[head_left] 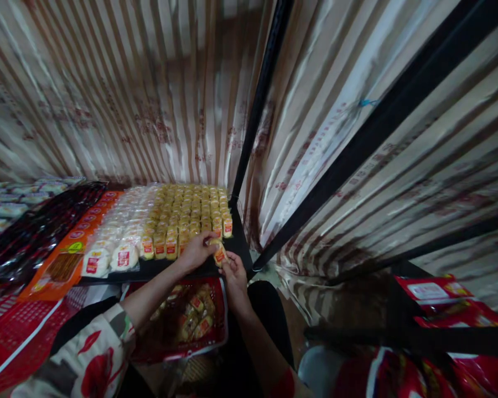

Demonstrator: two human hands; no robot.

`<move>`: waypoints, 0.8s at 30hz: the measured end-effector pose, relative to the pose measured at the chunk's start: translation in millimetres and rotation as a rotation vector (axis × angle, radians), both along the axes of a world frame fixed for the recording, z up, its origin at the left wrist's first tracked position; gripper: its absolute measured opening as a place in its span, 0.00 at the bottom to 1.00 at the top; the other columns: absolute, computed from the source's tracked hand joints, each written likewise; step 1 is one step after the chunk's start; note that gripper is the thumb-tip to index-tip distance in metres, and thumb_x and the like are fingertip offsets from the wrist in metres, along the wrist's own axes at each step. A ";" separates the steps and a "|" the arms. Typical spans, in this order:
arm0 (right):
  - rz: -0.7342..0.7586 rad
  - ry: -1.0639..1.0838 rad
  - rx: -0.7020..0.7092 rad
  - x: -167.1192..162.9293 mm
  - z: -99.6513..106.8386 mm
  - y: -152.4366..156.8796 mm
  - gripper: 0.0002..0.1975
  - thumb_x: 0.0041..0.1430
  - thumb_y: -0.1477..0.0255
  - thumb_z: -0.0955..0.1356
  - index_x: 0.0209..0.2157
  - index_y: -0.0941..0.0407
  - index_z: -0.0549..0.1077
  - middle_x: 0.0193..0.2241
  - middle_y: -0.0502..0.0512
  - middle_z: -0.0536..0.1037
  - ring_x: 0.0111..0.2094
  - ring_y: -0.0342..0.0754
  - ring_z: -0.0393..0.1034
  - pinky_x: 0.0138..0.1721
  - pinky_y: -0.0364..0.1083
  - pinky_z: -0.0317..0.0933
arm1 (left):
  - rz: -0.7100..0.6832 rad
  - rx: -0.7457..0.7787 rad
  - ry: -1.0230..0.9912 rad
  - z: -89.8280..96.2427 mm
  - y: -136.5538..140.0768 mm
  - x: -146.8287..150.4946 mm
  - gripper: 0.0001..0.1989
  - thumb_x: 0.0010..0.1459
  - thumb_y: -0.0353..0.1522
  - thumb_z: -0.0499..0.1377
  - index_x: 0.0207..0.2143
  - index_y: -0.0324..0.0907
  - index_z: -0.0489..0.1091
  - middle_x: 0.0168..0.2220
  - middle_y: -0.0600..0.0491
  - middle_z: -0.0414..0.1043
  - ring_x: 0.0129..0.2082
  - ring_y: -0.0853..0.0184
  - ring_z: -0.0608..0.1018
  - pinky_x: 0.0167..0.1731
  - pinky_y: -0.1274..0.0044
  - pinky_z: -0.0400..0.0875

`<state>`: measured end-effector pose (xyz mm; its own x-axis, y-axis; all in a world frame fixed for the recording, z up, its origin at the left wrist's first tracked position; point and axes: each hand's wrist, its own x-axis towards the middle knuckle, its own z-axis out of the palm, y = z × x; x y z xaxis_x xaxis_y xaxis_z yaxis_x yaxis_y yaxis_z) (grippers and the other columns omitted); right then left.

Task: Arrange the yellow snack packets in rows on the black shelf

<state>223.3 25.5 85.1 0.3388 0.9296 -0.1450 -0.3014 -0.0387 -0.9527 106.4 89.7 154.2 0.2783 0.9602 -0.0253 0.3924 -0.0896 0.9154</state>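
Between my two hands is a small yellow wrapped snack pack (220, 255) with a red and white label. My left hand (199, 250) pinches its upper left end, and the fingers of my right hand (234, 271) close on its lower right side. Just behind them, rows of matching yellow snack packs (186, 207) stand upright on a black shelf (243, 243). Below my wrists, a red-rimmed container (224, 315) holds several more of these packs in a loose heap.
Left of the yellow rows lie white wrapped packs (124, 254), an orange snack bag (66, 265) and dark shiny packets (37, 232). A red basket (16, 337) sits at lower left. Black poles (336, 160) cross before striped curtains (170, 83). Red bags (448, 301) lie at right.
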 end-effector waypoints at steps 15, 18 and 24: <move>-0.213 -0.518 0.025 34.6 8.6 106.6 0.27 0.59 0.57 0.57 0.52 0.58 0.66 0.53 0.60 0.69 0.54 0.50 0.61 0.56 0.51 0.50 | 0.025 0.254 0.165 44.7 119.2 43.6 0.14 0.51 0.27 0.55 0.42 0.39 0.71 0.40 0.52 0.75 0.39 0.68 0.76 0.44 0.76 0.69; -0.179 -0.535 -0.013 38.2 8.5 125.1 0.29 0.59 0.56 0.55 0.54 0.59 0.64 0.54 0.61 0.68 0.55 0.51 0.60 0.57 0.51 0.50 | 0.032 0.281 0.200 47.5 140.4 50.9 0.15 0.51 0.27 0.55 0.42 0.40 0.71 0.39 0.53 0.76 0.38 0.69 0.76 0.43 0.76 0.69; -0.056 -0.539 -0.095 36.8 7.0 135.8 0.31 0.59 0.54 0.54 0.57 0.58 0.61 0.57 0.61 0.64 0.58 0.53 0.56 0.59 0.52 0.47 | 0.045 0.373 0.305 51.6 175.9 66.6 0.14 0.52 0.27 0.53 0.42 0.41 0.71 0.41 0.52 0.75 0.40 0.67 0.76 0.45 0.75 0.69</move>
